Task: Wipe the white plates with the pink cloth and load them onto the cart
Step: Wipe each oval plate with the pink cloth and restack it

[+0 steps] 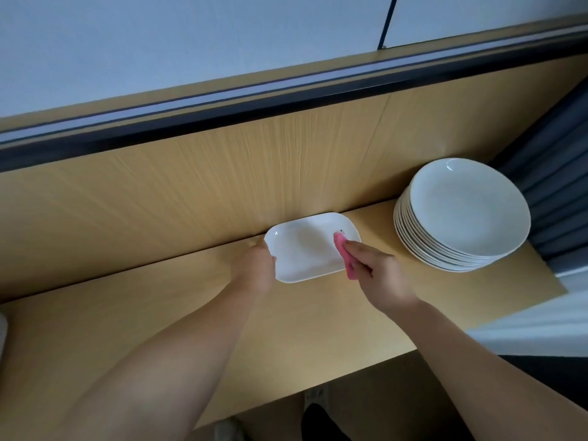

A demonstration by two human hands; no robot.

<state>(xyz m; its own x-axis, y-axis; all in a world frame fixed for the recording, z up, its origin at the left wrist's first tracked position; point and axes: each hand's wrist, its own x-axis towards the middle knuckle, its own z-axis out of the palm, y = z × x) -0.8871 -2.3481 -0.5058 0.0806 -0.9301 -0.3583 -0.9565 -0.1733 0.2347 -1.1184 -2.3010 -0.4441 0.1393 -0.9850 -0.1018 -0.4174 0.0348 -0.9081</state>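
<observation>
1. The person's left grip (259, 268), a bare hand, has its fingers curled round the left rim of a white rounded-rectangular ceramic plate (307, 249) and holds it fast.
2. The right grip (378, 275), also bare, is closed on a small bunched pink cloth (345, 254), pinching it between thumb and fingers. It presses the cloth down on the right end of that plate. One end of the cloth pokes out past the fingertips, and the other shows under the thumb at the plate's near-right edge.
3. The plate sits between the two grips, over a pale wooden bench (159, 329). Its far edge is close against the upright wooden back panel (222, 173). From here I cannot tell whether it rests flat on the bench or is lifted a little.
4. A tiny dark speck (342, 231) shows on the plate just beyond the cloth's tip.
5. Off to the right of the right grip, well apart from it, a stack of round white plates (461, 214) stands on the bench near its right end.
6. Just past that stack hangs a dark grey pleated curtain (556, 202).
7. Both forearms are bare and reach in from the near side.
</observation>
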